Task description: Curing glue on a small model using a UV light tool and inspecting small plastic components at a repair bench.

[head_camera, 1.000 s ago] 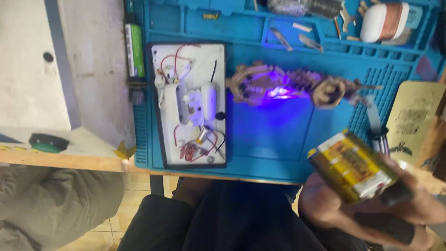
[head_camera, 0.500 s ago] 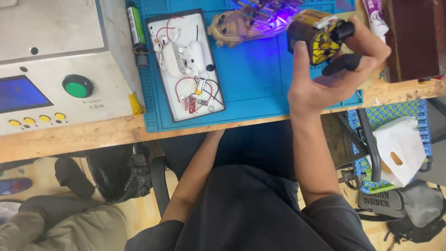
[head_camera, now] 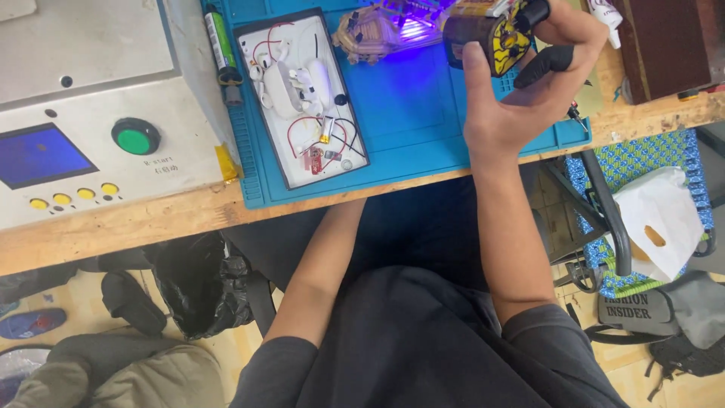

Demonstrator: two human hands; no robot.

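Right hand (head_camera: 521, 98) grips a yellow-black tape roll (head_camera: 487, 34), fingers clamped around it, raised over the far right part of the blue mat (head_camera: 411, 113). Left hand is hidden under the bench, fingers cannot be told. On the mat's left sits a white tray (head_camera: 302, 94) holding loose white earbud parts, red and black wires, small cells; assembly looks unfinished. A lit purple jig (head_camera: 393, 26) stands at the mat's far edge.

Even, soft daylight fills my view, a violet lamp glow (head_camera: 411, 30) blooms on the blue mat (head_camera: 423, 113), my right hand (head_camera: 521, 98) is slightly motion-blurred, and shadows deepen under the bench (head_camera: 151, 219).
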